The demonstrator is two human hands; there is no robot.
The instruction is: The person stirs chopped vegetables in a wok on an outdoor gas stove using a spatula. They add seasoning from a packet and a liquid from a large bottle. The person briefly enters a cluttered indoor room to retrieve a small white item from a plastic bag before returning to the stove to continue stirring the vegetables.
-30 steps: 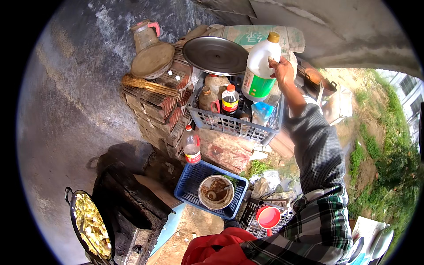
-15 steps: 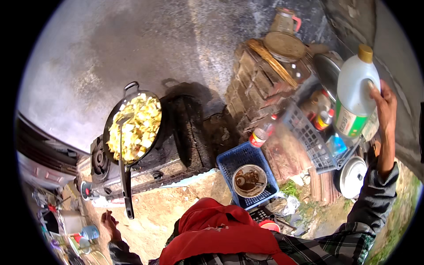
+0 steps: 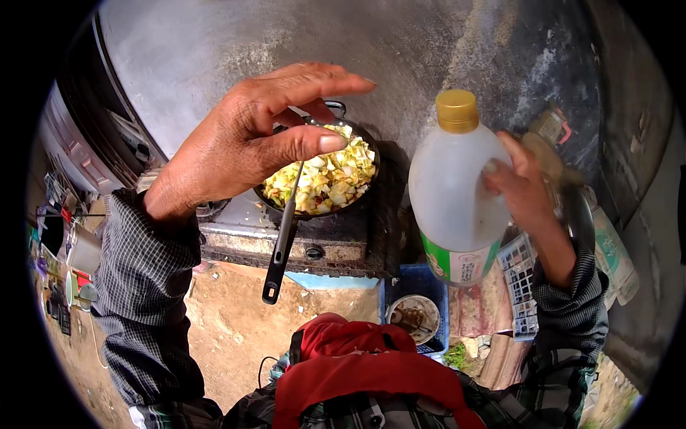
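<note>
My left hand (image 3: 275, 125), fingers curved and apart with nothing between them, hangs over the left part of a black pan (image 3: 366, 187) of chopped pale yellow-green vegetables (image 3: 332, 179). A spatula (image 3: 289, 211) rests in the pan, handle pointing toward me. My right hand (image 3: 522, 186) grips a large translucent plastic bottle (image 3: 446, 189) with a gold cap and green label, upright to the right of the pan. The pan sits on a grimy stove (image 3: 343, 243) with a knob on its front.
A grey wall (image 3: 357, 36) rises behind the stove. A blue basket (image 3: 439, 322) holding a dirty bowl (image 3: 413, 318) is below right, beside a grey crate (image 3: 522, 300). A doorway and assorted clutter line the far left; a red cloth (image 3: 361, 379) is on my body.
My view has turned left to the stove. My right hand has carried the bottle from above the crate to beside the pan. My left hand has risen from low down to over the pan.
</note>
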